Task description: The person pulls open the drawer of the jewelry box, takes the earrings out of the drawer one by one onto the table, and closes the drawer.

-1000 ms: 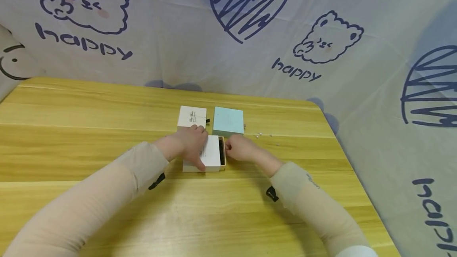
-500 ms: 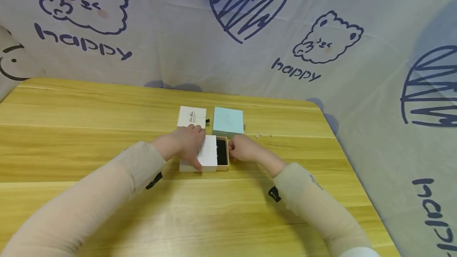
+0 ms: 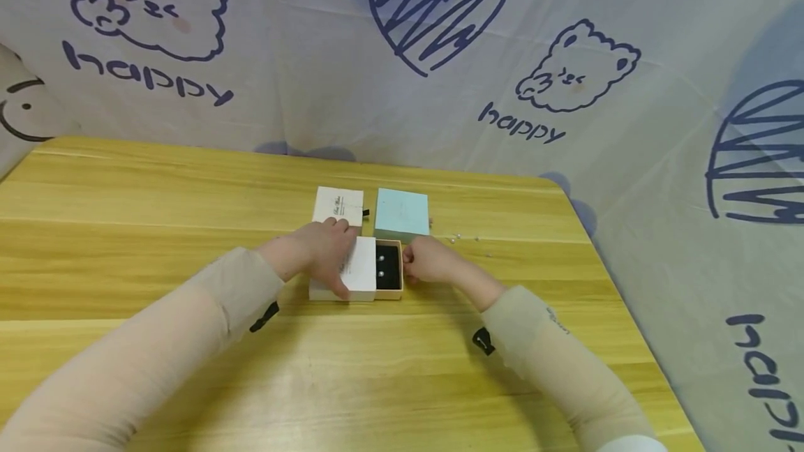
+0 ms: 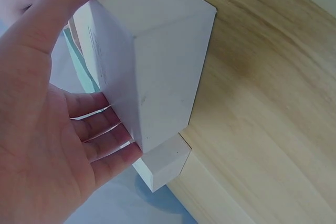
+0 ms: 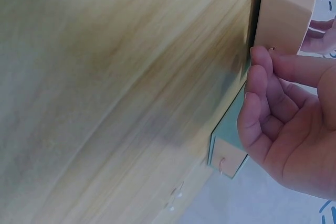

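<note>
My left hand grips the white sleeve of a drawer-style jewellery box, thumb on the near side and fingers on the far side. The left wrist view shows its fingertips on the sleeve's edge. From the sleeve's right end sticks out a tan drawer lined with a black pad. Two small pearl-like studs sit on the pad. My right hand pinches at the drawer's outer end; in the right wrist view thumb and forefinger meet there, mostly hiding the pull tab.
Behind stand a second white box with a black tab and a light blue box. Several tiny shiny pieces lie right of the blue box. A printed cloth hangs beyond the wooden table.
The drawer has come further out of the sleeve, uncovering the black pad and the studs. My left hand has moved left with the sleeve; my right hand has shifted slightly right.
</note>
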`<state>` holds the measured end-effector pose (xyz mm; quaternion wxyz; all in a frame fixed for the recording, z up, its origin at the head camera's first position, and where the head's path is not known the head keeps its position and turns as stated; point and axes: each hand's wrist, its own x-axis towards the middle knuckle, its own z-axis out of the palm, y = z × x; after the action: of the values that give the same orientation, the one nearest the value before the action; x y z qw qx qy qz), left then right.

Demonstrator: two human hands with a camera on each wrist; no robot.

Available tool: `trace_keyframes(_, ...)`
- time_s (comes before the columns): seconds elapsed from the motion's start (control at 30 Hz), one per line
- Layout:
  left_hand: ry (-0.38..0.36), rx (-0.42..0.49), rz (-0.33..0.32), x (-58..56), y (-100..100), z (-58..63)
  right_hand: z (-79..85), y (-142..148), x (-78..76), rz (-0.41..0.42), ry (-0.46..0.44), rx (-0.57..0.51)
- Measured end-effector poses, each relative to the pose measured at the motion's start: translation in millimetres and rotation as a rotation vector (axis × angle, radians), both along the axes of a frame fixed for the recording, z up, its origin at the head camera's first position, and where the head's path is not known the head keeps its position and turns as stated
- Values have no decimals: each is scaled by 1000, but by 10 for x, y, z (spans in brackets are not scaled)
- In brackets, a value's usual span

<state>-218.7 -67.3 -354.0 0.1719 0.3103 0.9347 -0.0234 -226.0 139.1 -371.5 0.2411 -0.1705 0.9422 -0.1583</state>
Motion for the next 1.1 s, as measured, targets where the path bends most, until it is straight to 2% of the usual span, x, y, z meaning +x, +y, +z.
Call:
trace_keyframes(0.4,2,4,12,4,-87,-8,18,7,7,1,24,24)
trace_keyframes(0.87,-7,2,16,11,-81,-1,14,52,8,-27,18,20)
trace_keyframes(1.1,14,-1,13,-7,-105,-19,18,53,-2,-16,46,40)
